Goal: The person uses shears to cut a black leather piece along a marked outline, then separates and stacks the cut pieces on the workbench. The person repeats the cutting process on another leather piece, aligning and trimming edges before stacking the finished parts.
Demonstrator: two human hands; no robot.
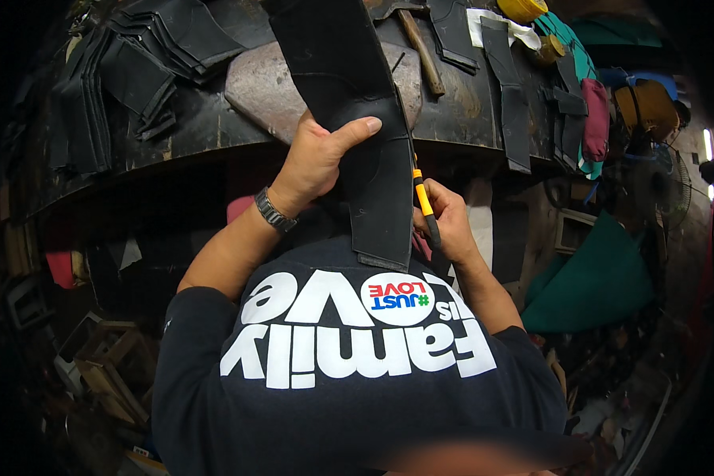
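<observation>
Slanting black panel (377,166), far end leftward

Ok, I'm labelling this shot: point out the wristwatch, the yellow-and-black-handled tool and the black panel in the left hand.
Wristwatch (274,210): head view, on its linked band.
Yellow-and-black-handled tool (423,194): head view, on the handle's yellow part.
Black panel (379,165): head view, on its face below the crease.

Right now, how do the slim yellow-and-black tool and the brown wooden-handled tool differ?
The slim yellow-and-black tool is in the right hand; the brown wooden-handled tool lies on the black table. The yellow-and-black tool's handle is bright; the wooden-handled tool's is dull brown. Both handles are narrow.
</observation>
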